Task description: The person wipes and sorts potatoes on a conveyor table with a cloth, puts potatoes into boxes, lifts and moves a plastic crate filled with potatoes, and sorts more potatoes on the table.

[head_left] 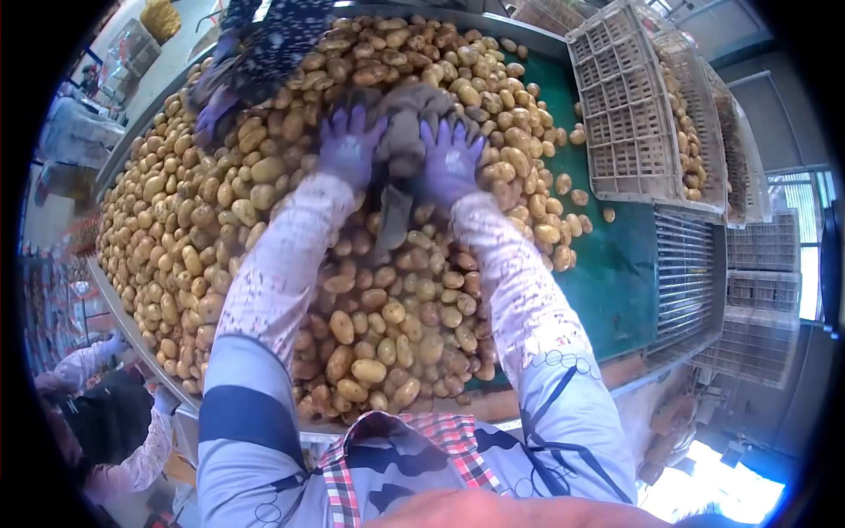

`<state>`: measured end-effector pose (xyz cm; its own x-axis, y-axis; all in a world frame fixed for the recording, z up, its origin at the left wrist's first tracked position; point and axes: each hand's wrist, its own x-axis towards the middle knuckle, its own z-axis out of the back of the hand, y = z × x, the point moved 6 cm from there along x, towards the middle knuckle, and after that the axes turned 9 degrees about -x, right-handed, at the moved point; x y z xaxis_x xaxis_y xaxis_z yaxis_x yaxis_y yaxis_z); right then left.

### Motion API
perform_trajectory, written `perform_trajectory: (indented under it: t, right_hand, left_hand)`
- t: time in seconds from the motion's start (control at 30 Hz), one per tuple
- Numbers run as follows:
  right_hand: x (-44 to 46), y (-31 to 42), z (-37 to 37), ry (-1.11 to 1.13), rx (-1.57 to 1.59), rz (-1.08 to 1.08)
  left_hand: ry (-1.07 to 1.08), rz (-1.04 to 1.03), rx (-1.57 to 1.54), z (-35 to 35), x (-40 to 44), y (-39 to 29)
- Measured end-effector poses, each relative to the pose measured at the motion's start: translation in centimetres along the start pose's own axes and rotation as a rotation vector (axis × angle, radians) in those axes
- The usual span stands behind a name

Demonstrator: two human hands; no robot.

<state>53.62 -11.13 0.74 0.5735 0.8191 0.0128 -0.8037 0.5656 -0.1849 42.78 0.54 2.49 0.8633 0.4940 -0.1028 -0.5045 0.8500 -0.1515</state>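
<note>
Left hand: the left hand, in a purple glove, reaches over the pile with its fingers spread and pointing toward the far edge; it lies just beside the grey bundle, and whether it has hold of anything I cannot tell
Right hand: the right hand, gloved alike, has its fingers open and fanned at the other side of the bundle; a grip underneath cannot be made out
Grey bundle: a crumpled, cloth-like grey bundle sits between the hands on the pile, with a flat grey strip below it, toward the near edge
Potatoes: the potatoes are heaped over the left and middle of the counter, from far edge to near edge, thinning to loose ones on the green surface at the right
Right edge: a metal bar grille adjoins the green surface
Far right corner: upright plastic crates, with potatoes showing between them
Far left corner: a co-worker's purple-gloved hand reaches in at the pile from a dark patterned sleeve
Beyond the left edge: another person in a pale patterned sleeve, near the near left corner
</note>
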Motion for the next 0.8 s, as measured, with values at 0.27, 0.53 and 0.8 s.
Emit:
perform_trajectory:
  t: [0.27,0.53,0.8]
  right_hand:
    - [7.3,-6.6,-2.3,0.082,0.318,-0.012]
    - [-7.7,-1.9,0.2,-0.121,0.076,0.132]
    - [-21.4,-4.3,9.7,-0.209,0.448,0.266]
  left_hand:
    - [0.01,0.106,-0.115,1.7,5.8,-2.1]
    - [-0.15,-0.093,-0.17,-0.4,-9.2,-4.7]
    - [-0.15,-0.227,-0.478,3.5,-22.4,-7.6]
